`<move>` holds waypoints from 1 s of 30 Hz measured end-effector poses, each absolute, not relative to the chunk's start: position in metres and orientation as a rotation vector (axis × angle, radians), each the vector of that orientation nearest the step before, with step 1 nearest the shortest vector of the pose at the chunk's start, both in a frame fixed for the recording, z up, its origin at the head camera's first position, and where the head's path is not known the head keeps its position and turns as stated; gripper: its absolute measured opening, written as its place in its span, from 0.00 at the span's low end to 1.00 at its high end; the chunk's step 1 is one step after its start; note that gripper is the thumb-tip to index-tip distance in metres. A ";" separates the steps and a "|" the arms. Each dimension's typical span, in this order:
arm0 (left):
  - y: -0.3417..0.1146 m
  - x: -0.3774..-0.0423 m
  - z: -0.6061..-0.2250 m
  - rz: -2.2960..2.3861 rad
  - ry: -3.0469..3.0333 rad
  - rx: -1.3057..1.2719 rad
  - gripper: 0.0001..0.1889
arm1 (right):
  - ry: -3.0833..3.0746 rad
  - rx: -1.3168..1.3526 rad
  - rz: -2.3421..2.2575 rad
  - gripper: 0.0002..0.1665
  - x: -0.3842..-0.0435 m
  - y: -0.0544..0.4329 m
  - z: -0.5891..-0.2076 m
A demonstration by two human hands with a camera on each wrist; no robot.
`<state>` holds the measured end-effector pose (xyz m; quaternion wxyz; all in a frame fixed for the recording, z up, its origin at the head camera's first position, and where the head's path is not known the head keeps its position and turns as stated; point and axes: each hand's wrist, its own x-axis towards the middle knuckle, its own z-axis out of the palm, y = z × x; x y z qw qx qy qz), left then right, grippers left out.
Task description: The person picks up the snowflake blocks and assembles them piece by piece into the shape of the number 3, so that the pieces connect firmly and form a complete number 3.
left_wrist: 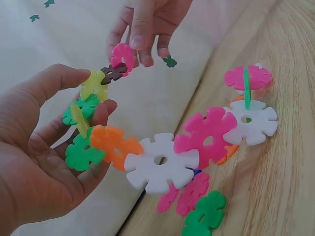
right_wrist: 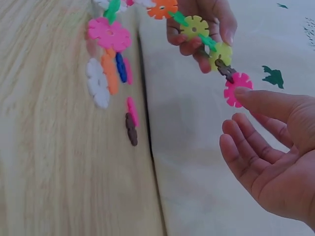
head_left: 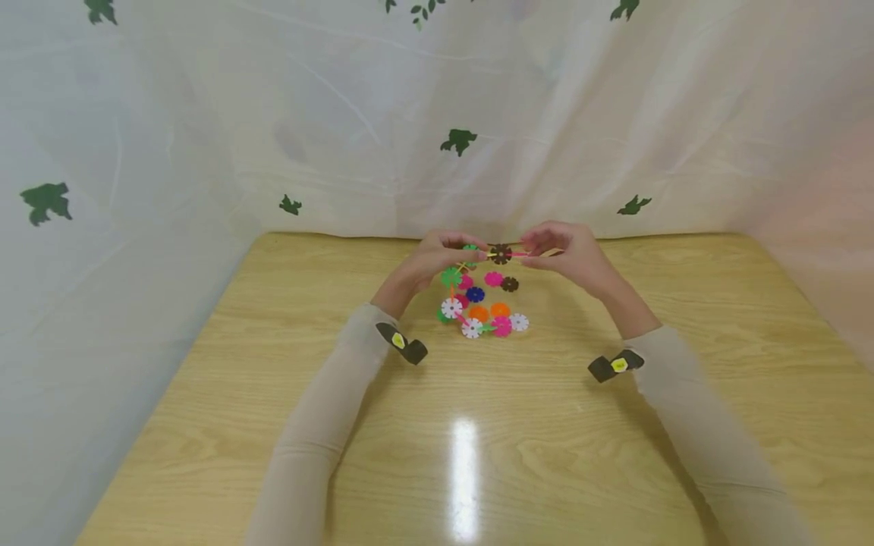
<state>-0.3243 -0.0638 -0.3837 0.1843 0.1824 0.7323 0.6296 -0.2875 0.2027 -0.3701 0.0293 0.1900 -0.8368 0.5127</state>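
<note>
A chain of flower-shaped plastic snap discs rises from the table between both hands. My left hand (head_left: 426,262) pinches a yellow disc (left_wrist: 94,91) near its upper end, with green discs (left_wrist: 84,152) against its fingers. Past the yellow one comes a brown disc (head_left: 501,254), then a pink disc (right_wrist: 232,98) at the tip. That pink disc is pinched by my right hand (head_left: 573,254), whose other fingers are spread loosely. Lower down, the chain runs through an orange disc (left_wrist: 116,147), a white disc (left_wrist: 161,173) and a larger-looking pink disc (left_wrist: 204,132).
Loose discs lie on the wooden table (head_left: 437,394) beneath the chain: a blue disc (head_left: 475,294), a brown disc (head_left: 510,284), a white disc (head_left: 520,322) and several others. Behind the table's far edge hangs a pale curtain (head_left: 341,114) with green leaf shapes.
</note>
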 end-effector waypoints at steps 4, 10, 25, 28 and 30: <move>-0.065 -0.324 -0.383 1.784 2.062 0.523 0.11 | -2.619 0.564 1.618 0.18 -0.286 0.209 -0.372; -0.065 -0.323 -0.383 1.785 2.057 0.531 0.11 | -2.870 0.606 1.557 0.17 -0.281 0.219 -0.381; -0.066 -0.325 -0.385 1.789 2.053 0.545 0.11 | -3.073 1.045 1.398 0.21 -0.276 0.209 -0.404; -0.067 -0.325 -0.385 1.790 2.057 0.545 0.11 | -3.077 1.075 1.383 0.22 -0.276 0.205 -0.406; -0.067 -0.325 -0.385 1.791 2.058 0.542 0.10 | -3.075 1.084 1.376 0.22 -0.277 0.203 -0.407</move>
